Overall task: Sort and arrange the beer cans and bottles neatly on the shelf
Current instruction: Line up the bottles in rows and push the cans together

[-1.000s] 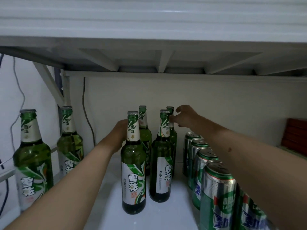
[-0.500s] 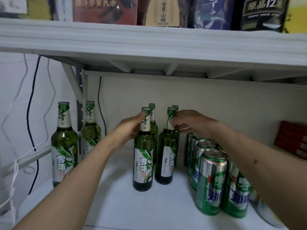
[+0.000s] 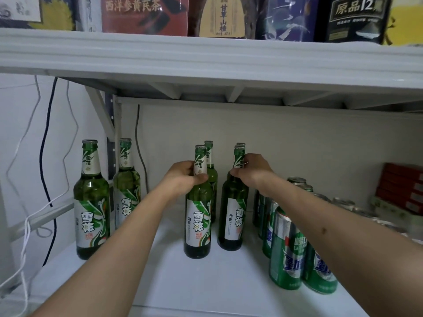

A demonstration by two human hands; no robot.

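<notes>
Several green beer bottles stand upright on the white shelf [image 3: 174,282]. My left hand [image 3: 183,177] grips the neck of the front middle bottle [image 3: 198,223]. My right hand [image 3: 253,171] grips the neck of the bottle beside it [image 3: 233,216]. Behind each of these stands another bottle, one at the left [image 3: 211,177] and one at the right [image 3: 240,145], mostly hidden. Two more bottles stand at the far left, a front one [image 3: 91,207] and a rear one [image 3: 126,181]. Green and silver beer cans [image 3: 287,252] stand in rows at the right, under my right forearm.
The upper shelf [image 3: 206,58] hangs low overhead and carries boxes and bags. Cables [image 3: 47,156] hang down the wall at the left. Red boxes [image 3: 402,186] are stacked at the far right, with more can tops [image 3: 343,201] in front of them.
Both hands came back from the rear bottles and closed on the necks of the two front bottles. The camera pulled back and up, so the upper shelf's goods came into view.
</notes>
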